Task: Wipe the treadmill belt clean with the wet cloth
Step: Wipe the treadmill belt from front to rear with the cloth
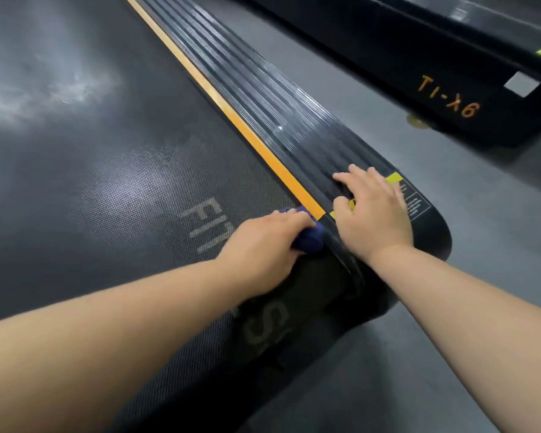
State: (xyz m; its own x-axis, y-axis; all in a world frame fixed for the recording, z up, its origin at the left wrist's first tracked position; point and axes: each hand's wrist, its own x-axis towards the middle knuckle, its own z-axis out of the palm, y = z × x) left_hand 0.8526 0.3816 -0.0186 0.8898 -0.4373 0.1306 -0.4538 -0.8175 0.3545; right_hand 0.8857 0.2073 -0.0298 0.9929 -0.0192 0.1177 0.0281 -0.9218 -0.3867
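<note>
Shining in patches, treadmill belt point(91, 157) under blue cloth point(310, 240), beside grey floor point(487, 232).

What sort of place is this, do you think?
Most likely a gym: a treadmill belt with a ribbed side rail, and a second treadmill beside it on a grey floor. The left hand grips a cloth on the belt.

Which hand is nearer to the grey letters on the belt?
Left. The left hand, gripping the cloth, lies beside the letters; the right hand rests apart on the side rail.
</note>
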